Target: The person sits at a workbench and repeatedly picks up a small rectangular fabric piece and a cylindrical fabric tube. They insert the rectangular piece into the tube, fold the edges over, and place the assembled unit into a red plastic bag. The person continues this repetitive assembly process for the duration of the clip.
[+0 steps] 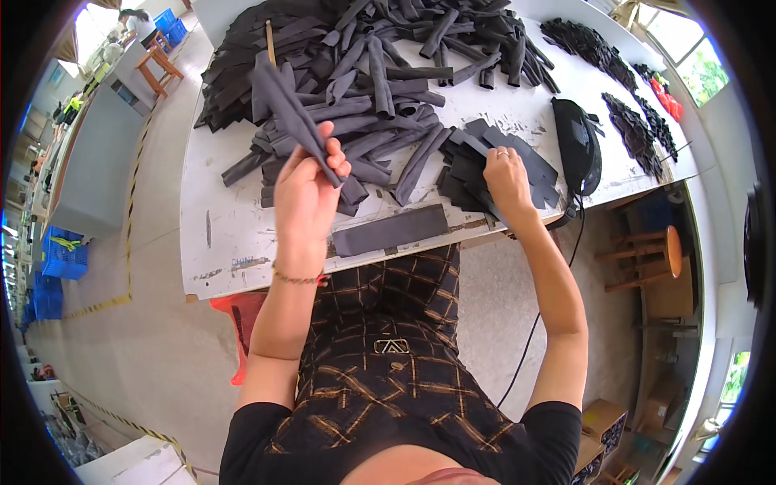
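Note:
My left hand (303, 182) is raised over the near side of the table, its fingers closed around a dark grey fabric tube (287, 113). By the tube's upper end a thin wooden stick (271, 42) pokes up; whether it is inside the tube cannot be told. My right hand (508, 179) reaches down onto a fanned pile of flat black rectangular pieces (529, 162), with fingertips pressed together at its top. What they pinch is hidden. A flat dark grey fabric strip (390, 230) lies along the table's front edge between my arms.
A large heap of grey fabric tubes (380, 77) covers the far part of the white table (218, 234). To the right rest a black corded device (575, 145) and small black pieces (634, 133). A wooden stool (671, 252) stands at right; another person (137, 28) is far left.

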Demonstrator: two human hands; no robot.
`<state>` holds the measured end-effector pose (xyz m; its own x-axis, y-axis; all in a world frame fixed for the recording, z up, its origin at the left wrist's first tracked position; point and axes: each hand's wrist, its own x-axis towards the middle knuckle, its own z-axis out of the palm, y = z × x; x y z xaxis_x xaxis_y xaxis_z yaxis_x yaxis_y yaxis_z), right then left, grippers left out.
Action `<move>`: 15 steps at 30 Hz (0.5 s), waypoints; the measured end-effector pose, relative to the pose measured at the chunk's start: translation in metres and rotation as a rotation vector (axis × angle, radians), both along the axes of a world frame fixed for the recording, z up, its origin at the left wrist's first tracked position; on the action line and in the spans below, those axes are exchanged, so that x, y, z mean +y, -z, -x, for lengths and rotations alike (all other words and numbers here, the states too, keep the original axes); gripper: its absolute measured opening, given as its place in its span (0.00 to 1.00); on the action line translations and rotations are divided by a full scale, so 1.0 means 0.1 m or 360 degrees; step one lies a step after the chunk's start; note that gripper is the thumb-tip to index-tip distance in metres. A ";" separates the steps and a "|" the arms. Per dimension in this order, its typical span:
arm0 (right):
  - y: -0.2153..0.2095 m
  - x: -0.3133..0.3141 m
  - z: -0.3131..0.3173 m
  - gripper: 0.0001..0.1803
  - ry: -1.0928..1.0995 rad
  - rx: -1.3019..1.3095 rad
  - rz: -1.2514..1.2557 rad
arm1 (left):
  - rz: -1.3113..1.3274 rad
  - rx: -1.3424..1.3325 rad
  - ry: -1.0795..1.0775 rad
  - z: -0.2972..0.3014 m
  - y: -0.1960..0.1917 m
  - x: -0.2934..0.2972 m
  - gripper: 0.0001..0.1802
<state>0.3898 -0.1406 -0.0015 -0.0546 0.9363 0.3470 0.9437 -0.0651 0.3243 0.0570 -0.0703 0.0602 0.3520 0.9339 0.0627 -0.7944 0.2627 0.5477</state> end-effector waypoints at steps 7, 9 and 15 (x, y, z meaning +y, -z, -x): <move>-0.13 -0.13 -0.03 0.09 -0.0215 0.0548 -0.0352 | 0.0282 0.0121 0.0060 -0.11 0.37 0.12 0.24; -0.32 -0.16 0.06 0.08 -0.0278 0.0931 -0.0592 | 0.0310 0.0202 0.0043 -0.12 0.14 0.00 0.22; -0.68 -0.32 0.75 0.08 -0.0263 0.1840 -0.0359 | 0.0096 0.0213 0.0306 -0.10 0.15 0.09 0.22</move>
